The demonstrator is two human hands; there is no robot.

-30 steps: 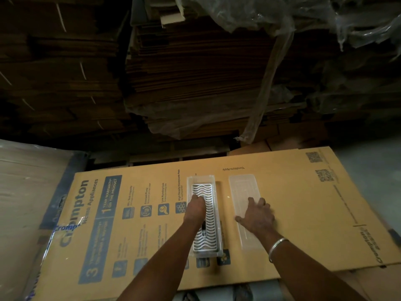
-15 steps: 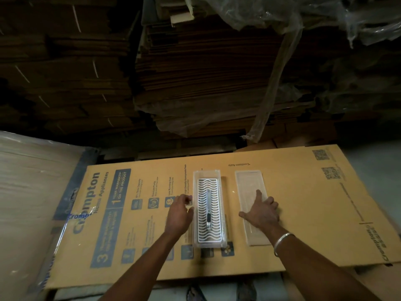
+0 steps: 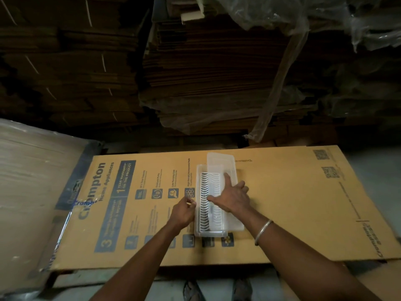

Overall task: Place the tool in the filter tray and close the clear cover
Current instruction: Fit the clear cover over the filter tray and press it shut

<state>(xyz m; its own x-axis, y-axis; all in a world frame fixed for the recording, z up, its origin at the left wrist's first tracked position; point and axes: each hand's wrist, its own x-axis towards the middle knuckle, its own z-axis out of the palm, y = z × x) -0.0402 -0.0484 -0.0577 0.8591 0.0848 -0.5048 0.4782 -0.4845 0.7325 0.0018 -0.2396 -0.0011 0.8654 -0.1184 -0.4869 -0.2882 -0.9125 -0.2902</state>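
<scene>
A clear filter tray (image 3: 198, 177) with a white wavy grid inside lies on the flattened cardboard box. A slim dark tool (image 3: 210, 210) rests lengthwise in the tray, partly hidden. The clear cover (image 3: 219, 164) lies askew over the tray's right side, its far end sticking out past the tray. My right hand (image 3: 232, 197) holds the cover, thumb under its left edge and fingers spread on top. My left hand (image 3: 183, 211) touches the tray's left rim with its fingertips.
The printed cardboard sheet (image 3: 293, 203) serves as the work surface. Tall stacks of flat cartons (image 3: 206, 72) stand right behind it, with plastic wrap (image 3: 280, 72) hanging down. A plastic-wrapped bundle (image 3: 28, 181) lies at the left. My feet show below the near edge.
My right hand has lifted the clear cover from beside the tray and swung it left over the tray. My left hand stays at the tray's left rim.
</scene>
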